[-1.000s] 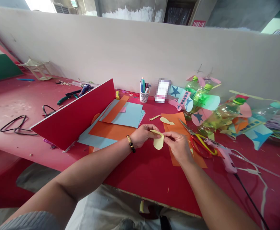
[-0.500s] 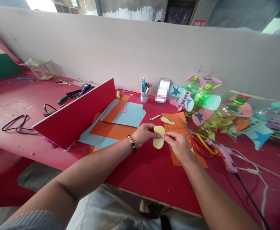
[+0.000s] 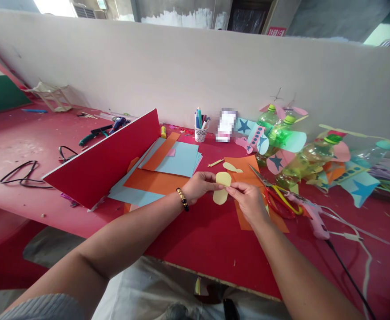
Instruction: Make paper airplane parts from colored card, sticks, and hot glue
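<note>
Head view: bare red tabletop (image 3: 195, 249) lay nearest. Over it, both hands were closed in a fingertip pinch: left hand (image 3: 198, 186) gripped the left side of a two-lobed pale-yellow paper cut-out (image 3: 220, 198), right hand (image 3: 248, 200) pinched its narrow middle from the right. Cut-out was held in the air between them. Step in hand looked like creasing or shaping that middle; next move seemed to call for a light, steady pinch, since thin paper could tear. Right of the right hand lay a pink glue gun (image 3: 318, 224) and metal scissors with red-and-yellow handles (image 3: 271, 189). Beyond: orange paper sheet (image 3: 240, 159), light-blue paper stack (image 3: 185, 156), patterned white pen cup (image 3: 200, 135), decorated plastic bottles (image 3: 310, 164) by the pale wall (image 3: 181, 71)
</note>
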{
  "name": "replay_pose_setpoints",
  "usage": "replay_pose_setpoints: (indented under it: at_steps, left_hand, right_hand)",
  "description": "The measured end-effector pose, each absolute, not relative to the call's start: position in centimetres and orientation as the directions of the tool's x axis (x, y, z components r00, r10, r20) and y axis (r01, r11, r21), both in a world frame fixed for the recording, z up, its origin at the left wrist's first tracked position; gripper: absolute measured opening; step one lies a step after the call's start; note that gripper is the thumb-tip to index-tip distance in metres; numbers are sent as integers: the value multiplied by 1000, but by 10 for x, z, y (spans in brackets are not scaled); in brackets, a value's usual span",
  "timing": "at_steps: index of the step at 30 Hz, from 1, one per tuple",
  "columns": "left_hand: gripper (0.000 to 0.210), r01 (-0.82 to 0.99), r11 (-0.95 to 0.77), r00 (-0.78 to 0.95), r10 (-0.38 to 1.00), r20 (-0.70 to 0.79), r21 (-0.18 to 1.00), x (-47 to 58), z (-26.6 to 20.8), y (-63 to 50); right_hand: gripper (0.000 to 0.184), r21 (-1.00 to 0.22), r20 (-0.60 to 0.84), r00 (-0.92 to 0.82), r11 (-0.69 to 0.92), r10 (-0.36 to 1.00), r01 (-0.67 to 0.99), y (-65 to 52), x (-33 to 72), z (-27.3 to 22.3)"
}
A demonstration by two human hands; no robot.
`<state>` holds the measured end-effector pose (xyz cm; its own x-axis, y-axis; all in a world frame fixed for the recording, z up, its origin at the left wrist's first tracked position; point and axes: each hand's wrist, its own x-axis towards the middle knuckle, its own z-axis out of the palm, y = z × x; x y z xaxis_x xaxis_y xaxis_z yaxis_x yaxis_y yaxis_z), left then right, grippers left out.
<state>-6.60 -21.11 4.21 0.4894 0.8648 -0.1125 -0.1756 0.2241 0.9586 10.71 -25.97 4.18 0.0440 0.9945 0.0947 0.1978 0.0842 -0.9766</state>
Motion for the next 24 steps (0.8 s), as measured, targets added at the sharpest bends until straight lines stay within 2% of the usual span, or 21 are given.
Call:
replay_pose_setpoints:
  at_steps: [12,24]
  left_hand:
    - [38,-162,173,424,901,-90,971,-64,42,-211]
    - [39,-153,183,443,891,-98,971,-64,45,-213]
  right_hand:
    - [24,-995,39,21,37,999,90,-260,104,42]
    - [27,-994,62,2,61,998,88,-258,105,36]
